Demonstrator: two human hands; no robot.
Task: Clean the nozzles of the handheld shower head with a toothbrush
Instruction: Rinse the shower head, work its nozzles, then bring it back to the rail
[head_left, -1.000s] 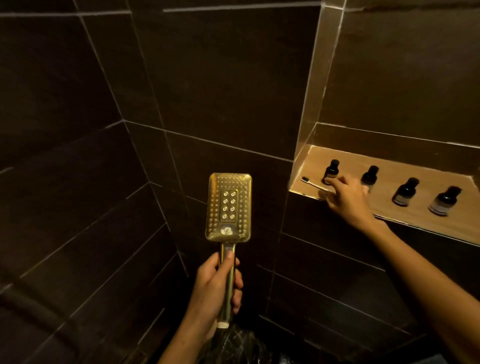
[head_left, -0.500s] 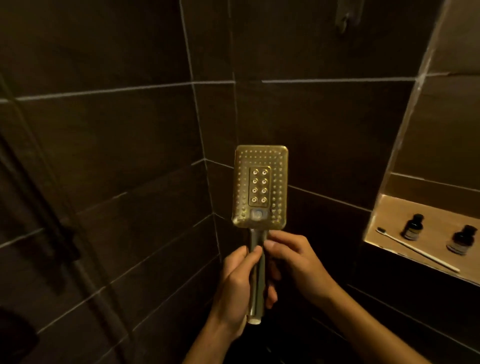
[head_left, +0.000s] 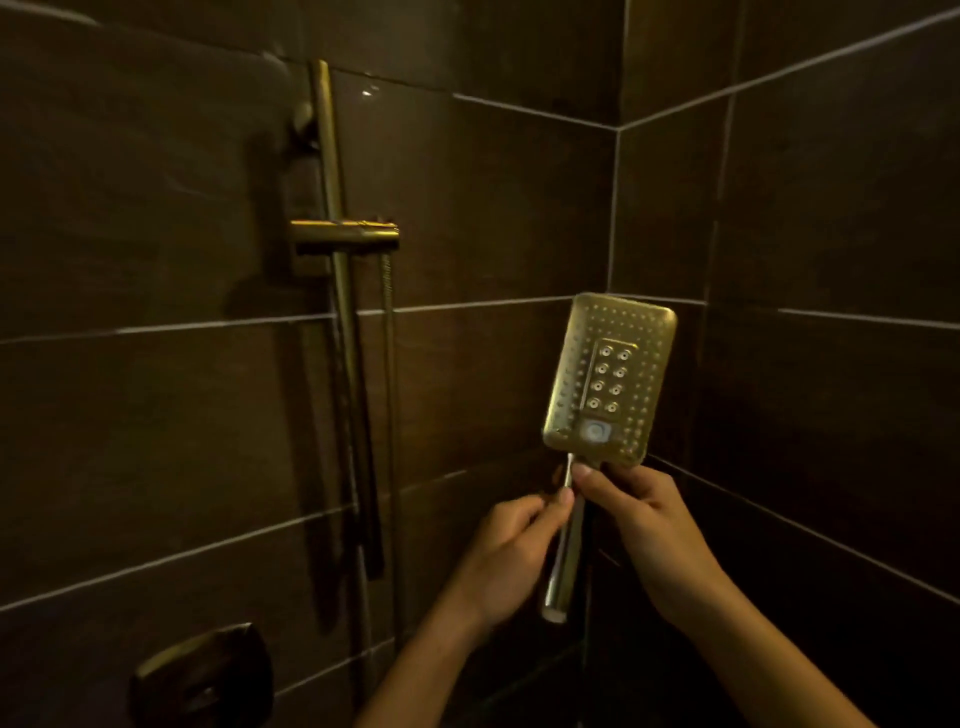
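Near the wall corner, your left hand (head_left: 511, 558) & right hand (head_left: 647, 525) both close fingers round the handle of the gold rectangular metal shower head (head_left: 610, 379), upright, nozzles toward you; brass slide rail (head_left: 337, 249) at left.

A rectangular gold metal shower head (head_left: 610, 382) is held upright by its chrome handle, gripped by the left hand (head_left: 506, 553) and right hand (head_left: 647, 525), right of a brass wall rail (head_left: 337, 260).
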